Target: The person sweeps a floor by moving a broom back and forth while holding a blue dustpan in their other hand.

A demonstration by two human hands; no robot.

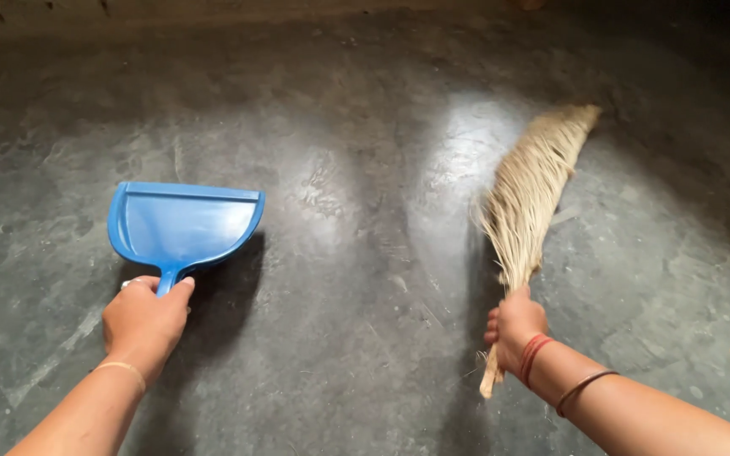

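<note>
Seen from above, two bare forearms reach out over a dark grey floor (356, 253), its worn surface catching a pale sheen of light near the middle. Nearest the camera on the right, the right hand (515, 328) is closed tight around the bound handle of a straw broom (527, 196), the stub end of the handle poking out below the fist. Red thread bands (535, 355) circle that wrist, with a thin dark bangle (583, 390) farther up the arm. The broom runs up and away from the hand, its pale bristles fanning out and tapering to a tip at the far right, against the floor.

On the left, the left hand (144, 321) is wrapped around the short handle of a blue plastic dustpan (183, 224), thumb lying along the top; a slim gold bangle (124, 370) sits on that wrist. The dustpan extends just beyond the knuckles, its open mouth turned away from the person, casting a dark shadow to its right. Pan and broom are well apart, bare floor between them. No labels or packages are visible.
</note>
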